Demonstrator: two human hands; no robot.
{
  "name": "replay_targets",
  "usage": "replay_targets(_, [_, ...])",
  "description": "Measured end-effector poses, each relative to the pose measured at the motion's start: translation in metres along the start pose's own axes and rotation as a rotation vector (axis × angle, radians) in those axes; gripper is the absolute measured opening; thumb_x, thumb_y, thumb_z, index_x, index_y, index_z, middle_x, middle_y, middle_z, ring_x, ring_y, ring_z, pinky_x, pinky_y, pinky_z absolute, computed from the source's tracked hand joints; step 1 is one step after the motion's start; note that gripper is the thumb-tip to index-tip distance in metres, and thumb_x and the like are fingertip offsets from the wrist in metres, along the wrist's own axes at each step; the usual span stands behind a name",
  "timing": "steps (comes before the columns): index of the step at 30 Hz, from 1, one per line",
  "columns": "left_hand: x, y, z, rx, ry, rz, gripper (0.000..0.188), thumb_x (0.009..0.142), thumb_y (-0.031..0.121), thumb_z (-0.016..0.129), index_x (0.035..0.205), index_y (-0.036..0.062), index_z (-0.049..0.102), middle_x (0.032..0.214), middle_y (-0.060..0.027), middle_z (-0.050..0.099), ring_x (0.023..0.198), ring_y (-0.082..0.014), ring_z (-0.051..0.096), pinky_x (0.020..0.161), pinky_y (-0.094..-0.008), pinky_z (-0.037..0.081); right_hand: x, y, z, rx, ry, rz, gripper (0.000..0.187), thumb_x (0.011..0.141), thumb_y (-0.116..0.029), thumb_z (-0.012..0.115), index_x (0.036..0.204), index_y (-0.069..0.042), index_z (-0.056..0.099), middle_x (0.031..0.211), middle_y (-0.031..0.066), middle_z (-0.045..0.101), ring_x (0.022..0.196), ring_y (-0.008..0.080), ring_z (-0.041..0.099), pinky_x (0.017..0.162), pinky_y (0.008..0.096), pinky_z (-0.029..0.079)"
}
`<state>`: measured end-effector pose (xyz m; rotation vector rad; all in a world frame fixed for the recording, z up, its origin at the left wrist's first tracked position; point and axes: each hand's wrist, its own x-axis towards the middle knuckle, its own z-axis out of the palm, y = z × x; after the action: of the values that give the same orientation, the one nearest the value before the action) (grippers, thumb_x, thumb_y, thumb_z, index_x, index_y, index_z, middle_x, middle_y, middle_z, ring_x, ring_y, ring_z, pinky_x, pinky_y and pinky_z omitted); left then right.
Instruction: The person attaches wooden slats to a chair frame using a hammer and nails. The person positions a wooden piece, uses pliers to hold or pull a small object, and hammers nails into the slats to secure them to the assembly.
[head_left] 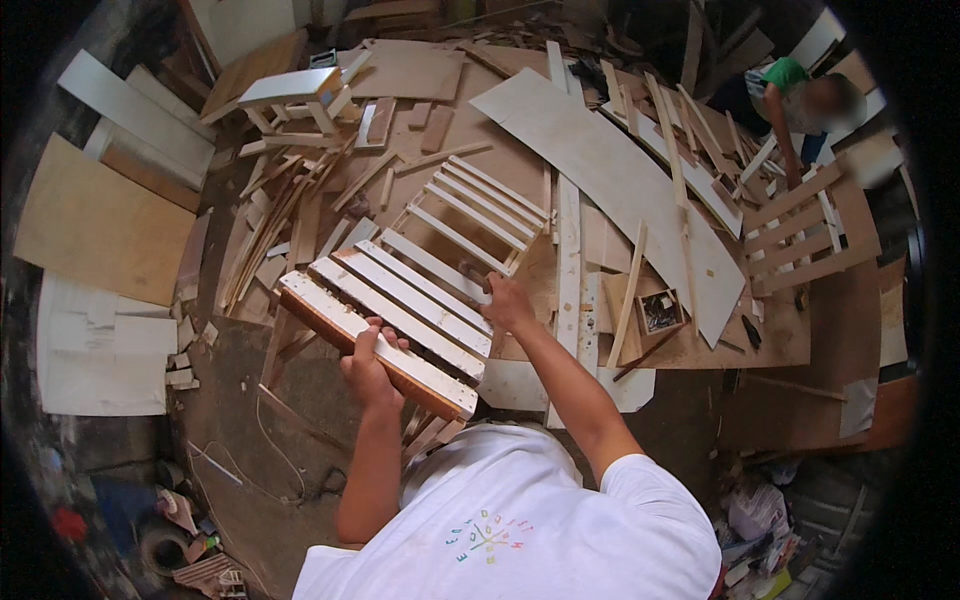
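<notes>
A slatted wooden frame [385, 310] lies tilted in front of me, with white-painted slats, dark gaps between them and an orange-brown near side. My left hand [372, 368] is closed on its near edge slat, thumb on top. At the far right end of the slats is my right hand [508, 303], its fingers curled. A small dark shape shows by those fingers; what they grip is unclear. Just beyond, a second, lighter slatted frame [478, 205] rests on the worktable [440, 150], close to the first one.
A long white board [610, 180] crosses the table, with loose strips around it. A small box of hardware [660, 312] and dark pliers [751, 331] lie at the right. Stacked strips [275, 235] and a small stool [292, 95] are left. Another person [780, 100] works at the far right.
</notes>
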<state>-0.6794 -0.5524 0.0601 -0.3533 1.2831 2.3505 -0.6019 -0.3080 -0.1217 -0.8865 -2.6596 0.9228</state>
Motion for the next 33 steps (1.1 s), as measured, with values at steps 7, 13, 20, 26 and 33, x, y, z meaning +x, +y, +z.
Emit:
replay_targets(7, [0.0, 0.001, -0.001, 0.02, -0.001, 0.034, 0.02, 0.092, 0.01, 0.062, 0.107, -0.0034, 0.059, 0.077, -0.0082, 0.059, 0.068, -0.0192, 0.058, 0.065, -0.035, 0.054, -0.002, 0.001, 0.008, 0.059, 0.022, 0.015, 0.033, 0.075, -0.017, 0.078, 0.102, -0.005, 0.063, 0.093, 0.0248, 0.07, 0.093, 0.0449, 0.068, 0.078, 0.052, 0.053])
replay_targets(13, [0.005, 0.0, -0.006, -0.062, -0.04, -0.024, 0.025, 0.086, 0.006, 0.058, 0.109, -0.0041, 0.057, 0.079, -0.0088, 0.058, 0.071, -0.0195, 0.058, 0.068, -0.0346, 0.055, -0.017, 0.0, 0.002, 0.183, 0.208, -0.026, 0.028, 0.082, -0.024, 0.078, 0.097, -0.005, 0.062, 0.082, 0.0203, 0.068, 0.079, 0.042, 0.067, 0.07, 0.0485, 0.051])
replay_targets(20, [0.015, 0.005, -0.002, -0.222, -0.103, -0.139, 0.027, 0.081, 0.005, 0.056, 0.108, -0.0012, 0.056, 0.086, -0.0077, 0.054, 0.078, -0.018, 0.059, 0.07, -0.0323, 0.055, -0.086, 0.015, -0.014, 0.373, 0.36, 0.292, 0.025, 0.088, -0.032, 0.077, 0.095, -0.009, 0.068, 0.07, 0.0082, 0.064, 0.063, 0.0184, 0.062, 0.061, 0.037, 0.048])
replay_targets(26, [0.014, -0.003, 0.009, -0.188, -0.044, -0.022, 0.027, 0.082, 0.005, 0.055, 0.108, 0.0004, 0.055, 0.09, -0.0064, 0.053, 0.08, -0.0174, 0.057, 0.07, -0.0335, 0.054, -0.156, 0.036, -0.016, 0.448, 0.423, 0.359, 0.024, 0.09, -0.03, 0.075, 0.102, -0.009, 0.073, 0.068, 0.0043, 0.062, 0.059, 0.0165, 0.057, 0.059, 0.0361, 0.046])
replay_targets(33, [0.026, -0.012, 0.009, -0.182, -0.058, -0.037, 0.029, 0.083, 0.011, 0.057, 0.109, -0.0013, 0.055, 0.097, -0.0099, 0.054, 0.087, -0.0207, 0.058, 0.08, -0.0346, 0.056, -0.164, 0.043, -0.031, 0.427, 0.414, 0.329, 0.022, 0.09, -0.028, 0.076, 0.096, -0.007, 0.071, 0.064, 0.0025, 0.056, 0.057, 0.0151, 0.051, 0.057, 0.036, 0.043])
